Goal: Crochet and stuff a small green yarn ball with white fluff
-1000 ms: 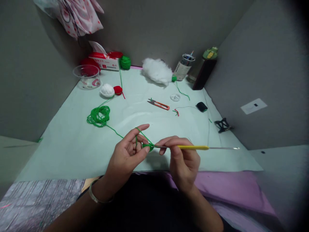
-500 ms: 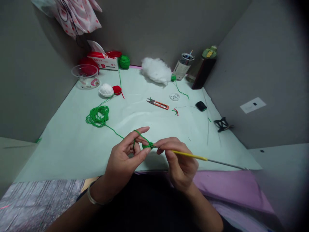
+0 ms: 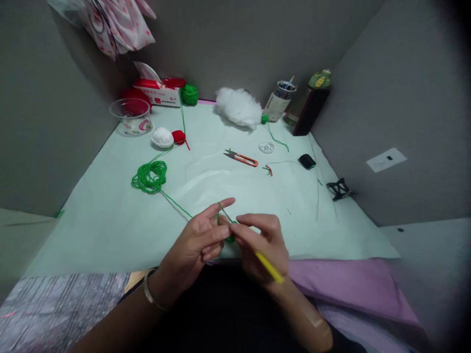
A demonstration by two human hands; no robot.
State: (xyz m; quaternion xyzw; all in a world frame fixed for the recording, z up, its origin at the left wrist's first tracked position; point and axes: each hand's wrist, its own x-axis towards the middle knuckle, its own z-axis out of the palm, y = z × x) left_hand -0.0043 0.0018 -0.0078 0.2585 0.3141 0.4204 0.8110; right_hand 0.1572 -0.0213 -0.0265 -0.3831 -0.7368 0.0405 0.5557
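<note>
My left hand (image 3: 200,235) pinches a small green crochet piece (image 3: 230,239), mostly hidden behind the fingertips. Green yarn (image 3: 176,205) loops over its raised index finger and runs back to a loose green coil (image 3: 149,176) on the table. My right hand (image 3: 263,242) is closed around a crochet hook (image 3: 269,267) with a yellow grip, which slants down toward my body. The hook's tip is hidden at the piece, where the fingers of both hands meet.
Orange thread snips (image 3: 241,158) lie beyond my hands, with a small round dish (image 3: 266,147) and yarn scraps (image 3: 268,170) to their right. White stuffing (image 3: 238,108), a can of tools (image 3: 280,100), a bottle (image 3: 309,103) and a plastic tub (image 3: 131,116) stand farther back.
My right hand has turned, so the hook's yellow end swings from pointing right to pointing down toward me. My left hand has shifted slightly right, and the crochet piece is more covered.
</note>
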